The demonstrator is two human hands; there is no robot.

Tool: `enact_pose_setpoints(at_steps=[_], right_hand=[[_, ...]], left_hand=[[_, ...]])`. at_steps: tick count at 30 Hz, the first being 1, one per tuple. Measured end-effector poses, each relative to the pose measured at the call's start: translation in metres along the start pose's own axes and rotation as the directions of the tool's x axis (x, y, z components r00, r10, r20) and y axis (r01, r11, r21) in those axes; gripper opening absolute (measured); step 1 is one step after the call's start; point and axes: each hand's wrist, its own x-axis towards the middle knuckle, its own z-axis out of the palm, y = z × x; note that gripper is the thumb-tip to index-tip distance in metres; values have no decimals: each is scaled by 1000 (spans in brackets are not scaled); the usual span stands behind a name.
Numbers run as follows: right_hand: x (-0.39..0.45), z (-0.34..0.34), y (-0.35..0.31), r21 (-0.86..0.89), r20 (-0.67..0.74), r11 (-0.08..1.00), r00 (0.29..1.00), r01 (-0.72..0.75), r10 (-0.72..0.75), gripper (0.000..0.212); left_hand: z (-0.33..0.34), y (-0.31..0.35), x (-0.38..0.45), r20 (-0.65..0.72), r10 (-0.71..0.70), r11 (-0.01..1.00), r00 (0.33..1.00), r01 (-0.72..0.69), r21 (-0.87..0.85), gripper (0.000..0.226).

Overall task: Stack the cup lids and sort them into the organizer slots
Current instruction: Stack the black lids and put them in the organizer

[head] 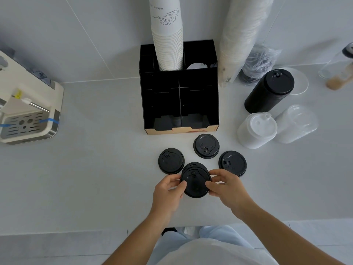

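Head view, taking the organizer (179, 96) as landmark: in front of it and leftmost lies one loose lid (171, 160). Then your left hand (168, 190) and right hand (225, 186) pinch a small lid stack (195, 181) between them — two more lids (flat) lie nearer the organizer.

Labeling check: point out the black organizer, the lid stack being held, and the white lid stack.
black organizer (198, 54), head view, top right rim.
held lid stack (195, 186), head view, top lid's centre.
white lid stack (256, 131), head view, top lid.
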Motion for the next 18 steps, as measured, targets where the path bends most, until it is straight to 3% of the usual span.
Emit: enact_pose_setpoints(at_steps=[8, 18], right_hand=[[4, 0, 1, -182, -55, 983, 998, -13, 3, 22], [3, -6, 2, -300, -82, 953, 995, 37, -65, 29]], left_hand=[[8, -1, 10, -15, 117, 970, 993, -111, 217, 19], [19, -11, -12, 38, 157, 944, 987, -162, 286, 30]])
